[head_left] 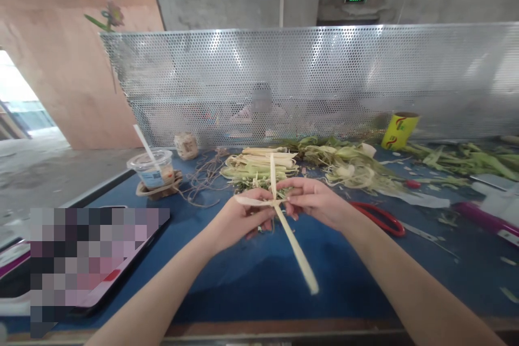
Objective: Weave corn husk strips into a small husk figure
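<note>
Between my two hands is a cross of pale corn husk strips, with one long strip slanting down toward me and shorter ends pointing up and left. My left hand pinches the crossing from the left, its fingers closed round the strips. From the right, my right hand grips the same crossing with thumb and fingertips. Right behind the hands lies a pile of cut husk pieces in pale yellow and green. The exact finger contact at the knot is partly hidden.
Red-handled scissors lie to the right, near a purple tool. Loose green husks and a yellow roll stand further back. On the left are a drink cup, tangled twine and a tablet. A perforated metal screen closes the back.
</note>
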Available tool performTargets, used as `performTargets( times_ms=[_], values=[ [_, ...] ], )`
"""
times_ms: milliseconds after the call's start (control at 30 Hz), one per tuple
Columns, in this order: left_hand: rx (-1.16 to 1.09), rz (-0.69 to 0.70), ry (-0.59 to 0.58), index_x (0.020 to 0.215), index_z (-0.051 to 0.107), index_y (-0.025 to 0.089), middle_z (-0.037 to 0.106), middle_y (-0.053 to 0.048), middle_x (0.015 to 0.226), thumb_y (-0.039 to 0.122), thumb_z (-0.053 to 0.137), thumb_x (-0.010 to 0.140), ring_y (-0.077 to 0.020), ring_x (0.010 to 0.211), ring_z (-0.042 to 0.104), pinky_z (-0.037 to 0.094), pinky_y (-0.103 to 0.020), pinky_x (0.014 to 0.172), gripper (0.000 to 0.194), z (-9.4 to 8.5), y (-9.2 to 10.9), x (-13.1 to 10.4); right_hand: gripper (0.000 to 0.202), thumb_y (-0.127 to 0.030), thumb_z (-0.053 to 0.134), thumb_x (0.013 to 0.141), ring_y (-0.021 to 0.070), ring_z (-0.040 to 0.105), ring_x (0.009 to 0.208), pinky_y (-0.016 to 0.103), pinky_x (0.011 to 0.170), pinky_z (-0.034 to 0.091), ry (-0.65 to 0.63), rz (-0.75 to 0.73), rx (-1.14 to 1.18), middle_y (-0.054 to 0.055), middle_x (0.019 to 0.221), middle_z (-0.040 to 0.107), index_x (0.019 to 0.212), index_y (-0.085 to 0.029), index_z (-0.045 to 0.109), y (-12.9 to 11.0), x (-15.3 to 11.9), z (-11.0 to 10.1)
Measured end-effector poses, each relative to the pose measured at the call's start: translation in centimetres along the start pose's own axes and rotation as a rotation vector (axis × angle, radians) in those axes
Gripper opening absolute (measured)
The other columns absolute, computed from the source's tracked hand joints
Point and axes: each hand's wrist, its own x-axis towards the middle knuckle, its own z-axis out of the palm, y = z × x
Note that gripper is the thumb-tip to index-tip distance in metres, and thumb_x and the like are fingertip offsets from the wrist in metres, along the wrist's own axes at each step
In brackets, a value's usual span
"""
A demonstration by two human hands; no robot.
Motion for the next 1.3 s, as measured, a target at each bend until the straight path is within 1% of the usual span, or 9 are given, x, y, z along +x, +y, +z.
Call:
performTargets(
  times_ms=[333,533,600,700,800,933,1067,1200,1300],
  values=[
    [0.099,0.039,-0.030,0.078,0.061,0.013,0.050,0.002,0.050,0.038,0.045,0.081,-0.0037,0.037,0.036,0.029,-0.015,0.036,0.030,0.4,0.2,-0.3,0.018,-0.028,0.059,0.076,0.0068,0.051,0.048,0.019,0.050,0.040,-0.028,-0.016,-0.144,-0.003,0.056,0.057,0.088,-0.017,0.051,1.0,0.3,0.6],
    [0.058,-0.079,-0.110,0.078,0.062,0.013,0.054,0.001,0.049,0.042,0.043,0.081,-0.0037,0.034,0.037,0.028,-0.015,0.034,0.034,0.4,0.3,-0.1,0.015,-0.028,0.059,0.076,0.0047,0.047,0.045,0.018,0.049,0.039,0.060,-0.030,-0.069,-0.006,0.052,0.052,0.079,-0.016,0.050,1.2,0.4,0.6],
    [0.033,-0.049,-0.113,0.084,0.061,0.014,0.055,0.002,0.052,0.039,0.052,0.077,-0.0041,0.037,0.038,0.029,-0.015,0.036,0.028,0.5,0.0,0.1,0.015,-0.028,0.058,0.077,0.0043,0.046,0.046,0.018,0.049,0.039,0.095,-0.036,-0.061,-0.005,0.054,0.052,0.081,-0.016,0.050,1.2,0.5,0.8],
    [-0.002,0.036,0.008,0.079,0.060,0.014,0.057,0.001,0.059,0.033,0.064,0.067,-0.0069,0.048,0.046,0.035,-0.017,0.045,0.022,1.0,-0.5,0.4,0.023,-0.028,0.060,0.075,0.0055,0.048,0.046,0.018,0.049,0.040,0.112,-0.085,-0.098,-0.006,0.053,0.053,0.090,-0.017,0.048,1.2,0.6,1.2],
    [-0.002,0.091,0.198,0.069,0.059,0.014,0.057,-0.001,0.061,0.032,0.064,0.067,-0.0106,0.054,0.051,0.038,-0.021,0.049,0.020,1.2,-0.7,0.5,0.028,-0.030,0.060,0.074,0.0069,0.051,0.048,0.021,0.051,0.042,0.100,-0.102,-0.159,-0.006,0.056,0.055,0.094,-0.018,0.044,1.1,0.6,1.5],
    [0.275,0.282,0.402,0.069,0.063,0.015,0.053,-0.003,0.070,0.030,0.059,0.072,-0.0152,0.069,0.051,0.040,-0.025,0.061,0.015,0.7,-0.5,0.3,0.021,-0.034,0.056,0.077,0.0087,0.054,0.053,0.022,0.055,0.042,0.061,-0.098,-0.231,-0.006,0.054,0.053,0.080,-0.019,0.042,0.7,0.4,1.2],
    [0.439,0.347,0.386,0.064,0.058,0.016,0.046,-0.002,0.073,0.028,0.053,0.076,-0.0154,0.074,0.048,0.039,-0.027,0.067,0.018,0.2,-0.5,0.5,0.019,-0.036,0.051,0.081,0.0092,0.055,0.056,0.022,0.056,0.041,-0.034,-0.044,-0.328,-0.003,0.058,0.056,0.079,-0.017,0.048,0.5,0.2,1.1],
    [0.382,0.374,0.320,0.058,0.051,0.016,0.045,-0.002,0.071,0.029,0.047,0.079,-0.0145,0.073,0.046,0.039,-0.025,0.067,0.026,0.3,-1.1,0.9,0.014,-0.029,0.048,0.083,0.0070,0.051,0.051,0.022,0.056,0.039,-0.083,-0.091,-0.392,-0.005,0.052,0.053,0.078,-0.016,0.052,0.6,0.2,1.3],
    [0.296,0.363,0.347,0.060,0.051,0.016,0.046,-0.001,0.074,0.030,0.045,0.080,-0.0141,0.072,0.046,0.038,-0.024,0.066,0.025,0.6,-1.4,0.9,0.010,-0.022,0.048,0.082,0.0063,0.049,0.048,0.021,0.055,0.039,-0.074,-0.141,-0.388,-0.006,0.049,0.052,0.075,-0.016,0.052,0.4,0.2,1.4]
  ],
)
